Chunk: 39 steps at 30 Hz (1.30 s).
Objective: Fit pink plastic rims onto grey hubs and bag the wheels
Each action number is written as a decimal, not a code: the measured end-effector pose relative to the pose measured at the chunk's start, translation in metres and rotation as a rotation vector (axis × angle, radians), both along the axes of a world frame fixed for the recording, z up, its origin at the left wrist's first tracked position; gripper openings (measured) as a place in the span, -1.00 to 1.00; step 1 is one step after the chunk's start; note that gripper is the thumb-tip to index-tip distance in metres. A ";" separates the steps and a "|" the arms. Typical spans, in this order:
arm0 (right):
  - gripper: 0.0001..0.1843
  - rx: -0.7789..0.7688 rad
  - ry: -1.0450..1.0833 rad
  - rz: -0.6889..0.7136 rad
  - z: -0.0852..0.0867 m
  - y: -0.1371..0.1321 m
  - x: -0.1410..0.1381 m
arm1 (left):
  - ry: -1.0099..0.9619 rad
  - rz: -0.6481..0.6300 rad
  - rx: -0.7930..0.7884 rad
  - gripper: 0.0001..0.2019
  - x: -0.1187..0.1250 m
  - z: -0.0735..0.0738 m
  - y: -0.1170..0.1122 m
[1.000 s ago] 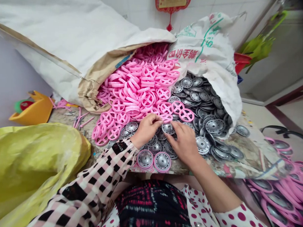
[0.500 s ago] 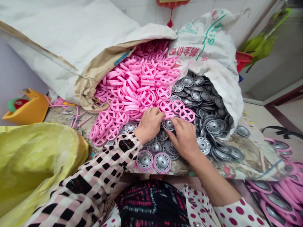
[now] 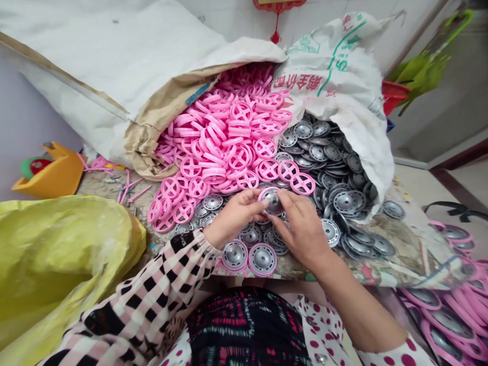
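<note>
Disc in pink ring (image 3: pixel 272 201): a grey metal disc with a pink ring around its edge, held tilted between both hands just above the table.
Left hand (image 3: pixel 232 217): fingers close together, pinching the ring's left side.
Right hand (image 3: pixel 302 228): fingers together, clamped on the ring's right side.
On the table edge: two more ringed discs (image 3: pixel 234 255) lay side by side, nearest the person, on a stained table (image 3: pixel 293 267).
Behind the hands: loose grey discs (image 3: pixel 343 202) spilled from a white sack (image 3: pixel 344 63), beside pink rings (image 3: pixel 238 129) spilling from a larger sack (image 3: pixel 111 77).
Left: a yellow bag (image 3: pixel 44 267).
Lower right: stacked ringed discs (image 3: pixel 449 323).
Far wall: a red hanging ornament (image 3: pixel 277 18).
</note>
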State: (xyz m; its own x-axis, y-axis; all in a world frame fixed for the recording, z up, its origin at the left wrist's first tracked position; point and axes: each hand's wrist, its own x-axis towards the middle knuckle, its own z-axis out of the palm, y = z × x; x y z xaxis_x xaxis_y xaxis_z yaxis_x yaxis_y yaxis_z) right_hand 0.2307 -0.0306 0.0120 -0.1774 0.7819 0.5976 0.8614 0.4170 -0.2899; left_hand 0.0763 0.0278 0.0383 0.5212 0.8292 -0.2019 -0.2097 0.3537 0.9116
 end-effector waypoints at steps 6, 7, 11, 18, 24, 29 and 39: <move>-0.43 -0.121 0.279 0.082 0.013 -0.018 -0.015 | -0.083 0.013 -0.162 -0.65 -0.019 0.000 -0.022; -0.44 -0.174 0.361 0.065 0.017 -0.020 -0.016 | -0.095 -0.021 -0.186 -0.65 -0.022 0.002 -0.025; -0.66 -0.459 0.610 0.098 0.030 -0.025 -0.016 | -0.080 -0.105 -0.179 -0.65 -0.032 0.005 -0.039; -0.75 -0.638 1.052 0.102 0.012 -0.032 -0.035 | 0.042 -0.053 0.060 -0.73 -0.033 -0.010 -0.057; -0.71 -0.739 0.731 0.201 0.018 -0.018 -0.011 | 0.106 -0.058 -0.072 -0.62 -0.058 -0.010 -0.057; -0.69 -0.382 -0.001 -0.337 0.031 0.027 0.044 | 0.300 0.068 -0.054 -0.60 -0.090 -0.008 -0.053; -0.61 -0.248 -0.274 -0.441 0.011 0.047 0.052 | 0.548 0.107 0.138 -0.69 -0.085 -0.040 -0.070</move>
State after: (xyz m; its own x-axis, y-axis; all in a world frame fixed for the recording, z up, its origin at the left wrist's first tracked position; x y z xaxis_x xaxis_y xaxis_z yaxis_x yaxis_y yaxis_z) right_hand 0.2825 0.0167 0.0228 0.0749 0.9280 0.3649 0.9959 -0.0511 -0.0747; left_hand -0.0090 -0.0423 -0.0015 0.2825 0.9096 -0.3047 0.2781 0.2263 0.9335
